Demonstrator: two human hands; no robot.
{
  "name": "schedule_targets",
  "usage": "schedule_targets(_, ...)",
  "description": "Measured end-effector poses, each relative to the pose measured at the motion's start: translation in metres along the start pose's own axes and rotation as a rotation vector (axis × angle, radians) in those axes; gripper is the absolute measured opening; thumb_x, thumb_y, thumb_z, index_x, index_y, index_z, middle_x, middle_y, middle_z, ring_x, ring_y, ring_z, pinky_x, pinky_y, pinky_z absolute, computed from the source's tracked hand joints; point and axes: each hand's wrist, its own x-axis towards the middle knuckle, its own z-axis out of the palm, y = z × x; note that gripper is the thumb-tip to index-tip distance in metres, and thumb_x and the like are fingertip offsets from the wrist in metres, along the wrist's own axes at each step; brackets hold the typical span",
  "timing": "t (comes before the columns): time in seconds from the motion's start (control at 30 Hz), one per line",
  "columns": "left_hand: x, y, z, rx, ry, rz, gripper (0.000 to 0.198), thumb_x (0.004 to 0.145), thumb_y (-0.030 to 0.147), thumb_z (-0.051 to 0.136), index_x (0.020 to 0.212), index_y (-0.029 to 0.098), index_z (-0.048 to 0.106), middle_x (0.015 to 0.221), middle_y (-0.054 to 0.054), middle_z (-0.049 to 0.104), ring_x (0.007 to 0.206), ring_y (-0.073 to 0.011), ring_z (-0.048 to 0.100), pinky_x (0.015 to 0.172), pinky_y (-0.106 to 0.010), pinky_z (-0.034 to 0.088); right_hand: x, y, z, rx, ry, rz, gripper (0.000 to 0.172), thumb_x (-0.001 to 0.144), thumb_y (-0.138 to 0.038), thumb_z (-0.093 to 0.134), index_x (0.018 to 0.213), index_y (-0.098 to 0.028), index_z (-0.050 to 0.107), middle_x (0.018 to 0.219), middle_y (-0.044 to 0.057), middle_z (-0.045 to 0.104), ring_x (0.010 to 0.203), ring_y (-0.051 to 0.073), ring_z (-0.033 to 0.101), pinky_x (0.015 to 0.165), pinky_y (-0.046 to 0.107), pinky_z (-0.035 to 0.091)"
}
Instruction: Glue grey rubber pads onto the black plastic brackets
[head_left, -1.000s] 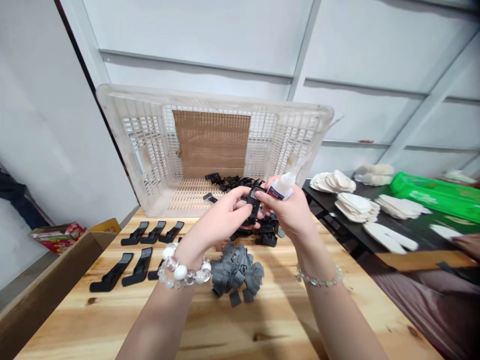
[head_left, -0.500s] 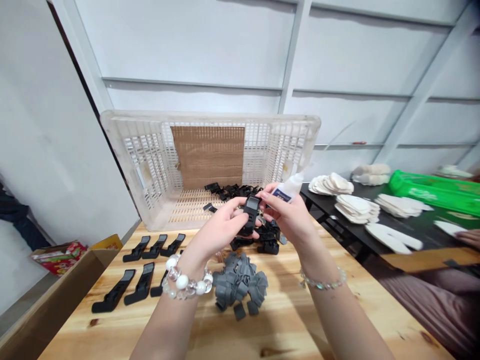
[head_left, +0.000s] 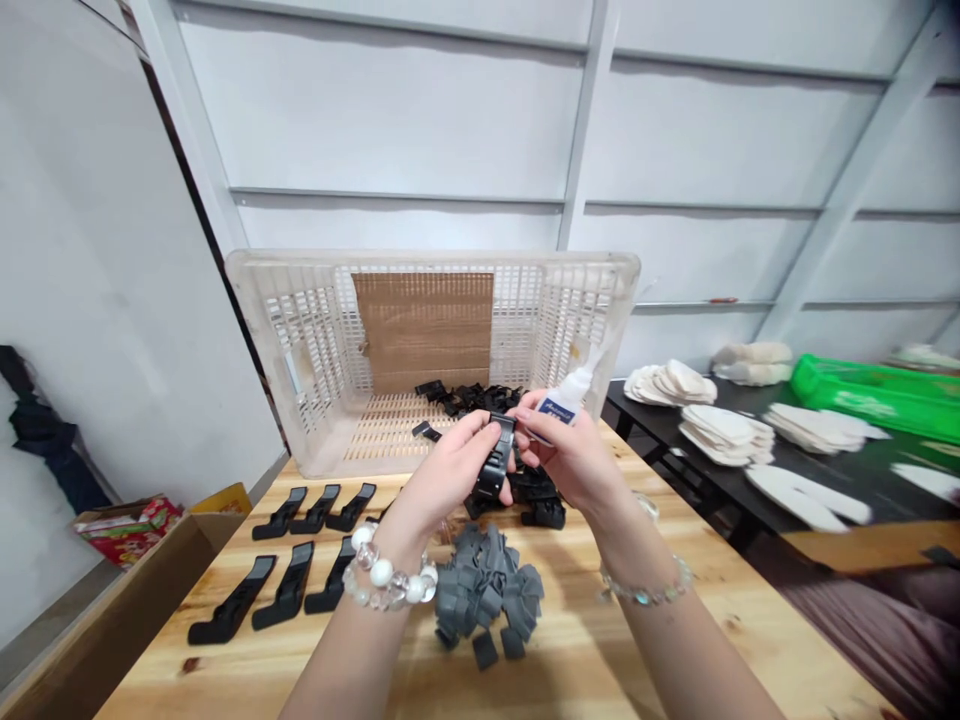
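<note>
In front of the crate, my left hand is closed around a black plastic part, its thumb on the upper end. A small white squeeze bottle with a blue label rests in my right hand, nozzle pointing up and right. The right fingertips touch or nearly touch the part's upper edge; whether they pinch anything else is hidden. Below the hands lies a pile of grey flat pieces. More black parts sit behind them, partly covered. To the left, similar black parts are laid out in two rows.
A white plastic crate lies on its side at the back of the wooden table, cardboard and black parts inside. On the right, a black table bears white insole-shaped stacks and a green basket. A cardboard box stands left.
My left thumb has moved up to the top end of the black part, which has turned slightly. The bottle stays in my right hand. The view has shifted a little upward.
</note>
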Motion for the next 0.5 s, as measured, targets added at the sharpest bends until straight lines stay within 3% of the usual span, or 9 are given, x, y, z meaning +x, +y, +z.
schedule_targets(0.27,0.0027,-0.0008,0.0029,-0.01,0.039,0.036,0.018,0.094,0.033,0.047,0.089,0.017,0.053,0.07,0.003,0.059,0.042,-0.0095,0.058,0.043,-0.02,0.045,0.0003,-0.0023,-0.0016,-0.004,0.02,-0.023,0.015,0.078,-0.028,0.074,0.075,-0.017,0.064,0.056,-0.003,0.058,0.048,0.007,0.053,0.042,0.015,0.038)
schedule_targets(0.5,0.004,-0.0035,0.002,-0.05,0.162,0.084,0.019,0.093,0.033,0.049,0.082,0.018,0.046,0.067,0.004,0.057,0.043,-0.009,0.058,0.045,-0.02,0.045,-0.0004,-0.008,-0.0045,0.014,0.118,-0.032,0.02,0.071,-0.028,0.079,0.076,-0.016,0.064,0.075,0.002,0.067,0.056,0.007,0.053,0.041,0.015,0.038)
